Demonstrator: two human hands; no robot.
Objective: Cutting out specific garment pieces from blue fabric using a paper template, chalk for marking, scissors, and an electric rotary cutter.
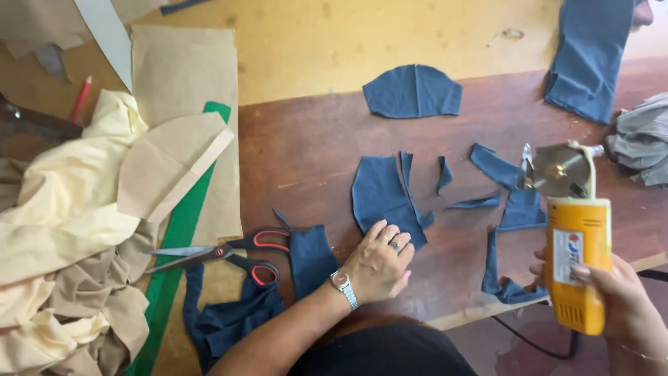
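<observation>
My left hand (pixel 380 262), with a wristwatch and rings, rests palm down on the wooden table (pixel 306 150), its fingertips on the near edge of a cut piece of dark blue fabric (pixel 379 191). My right hand (pixel 619 296) grips a yellow electric rotary fabric cutter (pixel 576 261). Its round metal blade (pixel 557 169) points away from me. The blade sits over blue fabric strips (pixel 511 209). A dome-shaped blue piece (pixel 412 91) lies farther back.
Black-and-red scissors (pixel 223 254) lie left of my left hand, beside more blue scraps (pixel 309 257). Brown paper patterns (pixel 177 153), a green ruler (pixel 177 244) and cream and beige cloth (pixel 62 209) fill the left side. Folded blue fabric (pixel 588 59) and grey cloth (pixel 643 139) lie at the right.
</observation>
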